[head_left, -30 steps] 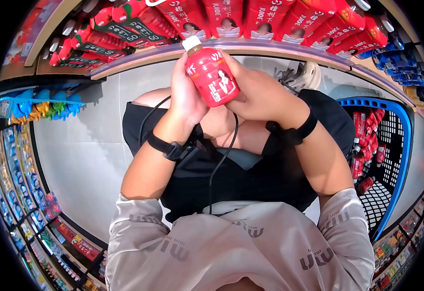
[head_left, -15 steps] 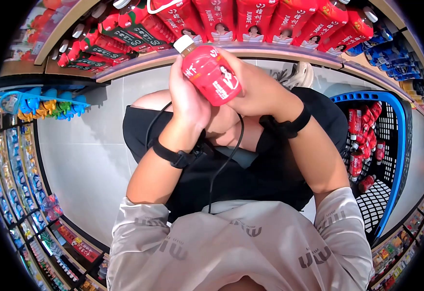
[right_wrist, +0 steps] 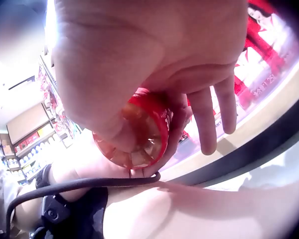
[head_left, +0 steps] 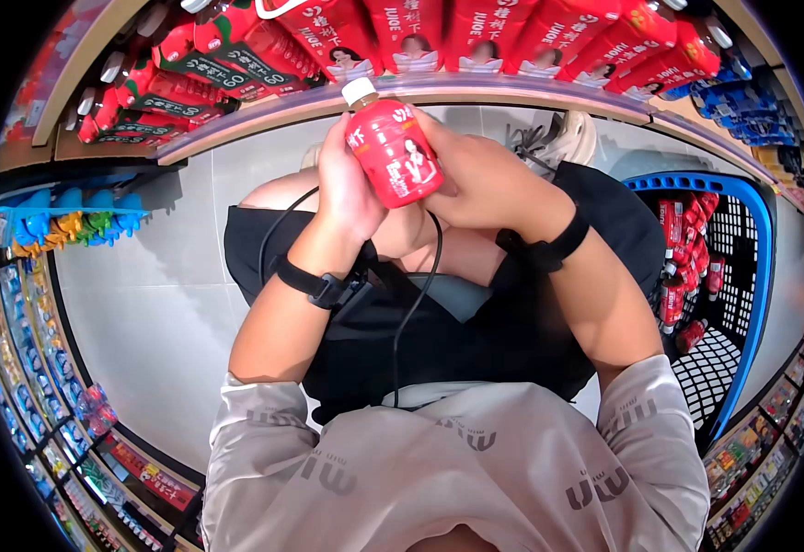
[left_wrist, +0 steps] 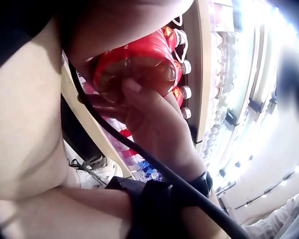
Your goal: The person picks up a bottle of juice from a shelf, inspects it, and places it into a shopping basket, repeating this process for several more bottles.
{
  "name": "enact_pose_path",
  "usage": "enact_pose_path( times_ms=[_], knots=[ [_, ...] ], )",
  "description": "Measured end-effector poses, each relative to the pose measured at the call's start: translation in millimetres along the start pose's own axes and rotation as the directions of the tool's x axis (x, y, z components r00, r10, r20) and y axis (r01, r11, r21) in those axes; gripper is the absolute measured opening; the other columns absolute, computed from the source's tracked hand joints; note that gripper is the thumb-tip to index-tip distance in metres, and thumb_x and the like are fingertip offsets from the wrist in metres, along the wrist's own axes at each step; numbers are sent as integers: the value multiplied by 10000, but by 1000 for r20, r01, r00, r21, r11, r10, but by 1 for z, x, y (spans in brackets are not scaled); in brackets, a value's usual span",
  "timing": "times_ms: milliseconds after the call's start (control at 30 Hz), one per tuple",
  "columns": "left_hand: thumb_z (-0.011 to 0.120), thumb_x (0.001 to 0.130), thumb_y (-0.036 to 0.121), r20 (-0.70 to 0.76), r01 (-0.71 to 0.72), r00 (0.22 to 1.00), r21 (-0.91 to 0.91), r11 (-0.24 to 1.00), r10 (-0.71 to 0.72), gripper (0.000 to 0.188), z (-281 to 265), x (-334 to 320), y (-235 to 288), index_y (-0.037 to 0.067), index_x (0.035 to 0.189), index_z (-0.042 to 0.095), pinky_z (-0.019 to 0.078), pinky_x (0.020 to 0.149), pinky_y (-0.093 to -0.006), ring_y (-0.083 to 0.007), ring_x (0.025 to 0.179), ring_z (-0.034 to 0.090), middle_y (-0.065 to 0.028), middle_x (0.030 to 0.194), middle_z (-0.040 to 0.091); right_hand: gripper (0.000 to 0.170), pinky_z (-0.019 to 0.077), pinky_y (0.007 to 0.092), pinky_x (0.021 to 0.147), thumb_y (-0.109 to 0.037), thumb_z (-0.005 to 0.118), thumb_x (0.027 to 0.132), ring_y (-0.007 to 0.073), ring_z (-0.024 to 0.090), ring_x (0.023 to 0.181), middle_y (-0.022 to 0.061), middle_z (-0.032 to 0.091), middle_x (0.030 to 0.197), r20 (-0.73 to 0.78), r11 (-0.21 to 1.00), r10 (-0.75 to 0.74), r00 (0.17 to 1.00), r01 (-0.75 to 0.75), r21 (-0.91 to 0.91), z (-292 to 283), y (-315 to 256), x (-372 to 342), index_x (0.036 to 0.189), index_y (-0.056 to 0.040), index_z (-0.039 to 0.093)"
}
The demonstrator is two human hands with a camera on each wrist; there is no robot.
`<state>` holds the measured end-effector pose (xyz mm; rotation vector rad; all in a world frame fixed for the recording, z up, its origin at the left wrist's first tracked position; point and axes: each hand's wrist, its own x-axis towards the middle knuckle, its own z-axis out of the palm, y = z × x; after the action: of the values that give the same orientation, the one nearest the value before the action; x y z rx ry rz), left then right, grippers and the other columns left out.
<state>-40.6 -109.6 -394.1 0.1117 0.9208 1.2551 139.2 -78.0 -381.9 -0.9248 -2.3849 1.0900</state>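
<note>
Between both hands is a small juice bottle (head_left: 396, 158) with a white cap and a red label bearing a printed figure. It tilts, cap toward the shelf, in front of the knees. My left hand (head_left: 349, 179) holds its left side, the thumb along the label and the other fingers mostly hidden behind. From the right, my right hand (head_left: 487, 177) grips the lower part. In the right wrist view, the right thumb (right_wrist: 117, 134) presses the amber, ridged bottle base (right_wrist: 132, 154) while two fingers stretch away from it. The left wrist view also shows the bottle base (left_wrist: 144, 77) from below.
A shelf edge (head_left: 476, 90) runs ahead, with red juice packs (head_left: 411, 41) standing behind it. At right, a blue-rimmed black basket (head_left: 759, 276) holds several red bottles (head_left: 673, 299). Colourful items hang at left (head_left: 80, 219). A black cable (head_left: 416, 313) passes between the arms.
The bottle leaned further left and its label turned half a second ago; now it is more upright and the printed figure faces up again. Both hands stay on it.
</note>
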Motion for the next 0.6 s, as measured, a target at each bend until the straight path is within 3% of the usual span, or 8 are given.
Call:
enact_pose_path(
  times_ms=[200,333,500,600],
  knots=[
    [353,1055,404,42,-4,999,11,1000,3,495,5,-7,7,13,1304,525,477,1007,-389,-228,1134,627,-132,1213,653,820,527,477,796,-230,689,755,440,651,905,276,646,1129,-58,998,-55,997,53,-40,1,9,8,1444,65,355],
    [396,1033,435,61,9,998,53,999,-12,492,-1,-6,8,53,1315,522,479,1004,-419,-232,1142,617,-93,1228,643,801,523,472,809,-233,691,756,434,653,917,271,648,1137,0,998,-16,1000,16,-53,-6,6,8,1427,67,374],
    [399,1030,440,96,15,995,62,998,-21,496,2,-4,5,49,1310,520,495,970,-379,-209,1108,621,-81,1216,641,770,518,453,830,-253,698,758,396,663,937,253,652,1145,-26,992,-28,999,25,-123,-8,7,4,1394,73,411],
    [359,1049,406,112,41,993,61,997,-48,484,-1,-4,4,22,1298,519,489,1003,-386,-226,1131,630,-121,1219,647,761,515,443,836,-261,692,765,374,670,945,249,648,1156,-2,987,-5,1000,5,-163,-11,7,0,1388,78,417]
  ],
)
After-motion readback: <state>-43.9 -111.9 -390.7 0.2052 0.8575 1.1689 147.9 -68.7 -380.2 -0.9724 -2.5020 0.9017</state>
